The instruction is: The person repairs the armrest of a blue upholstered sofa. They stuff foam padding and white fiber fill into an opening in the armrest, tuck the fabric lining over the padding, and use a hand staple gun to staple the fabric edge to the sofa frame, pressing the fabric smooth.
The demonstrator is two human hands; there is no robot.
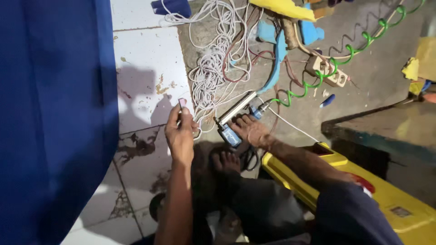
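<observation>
While the left hand (180, 131) is pinching a small flat piece (182, 103) in its fingers, the right hand (251, 130) is gripping a blue-ended metal tool (234, 117). White cable (213, 59) is lying tangled on the floor (372, 68) at twelve o'clock, a green coiled cord (318, 81) at two.

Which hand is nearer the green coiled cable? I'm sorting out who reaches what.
Right. The right hand rests on the metal tool just below the green coiled cable; the left hand is farther left, holding a small piece.
</observation>
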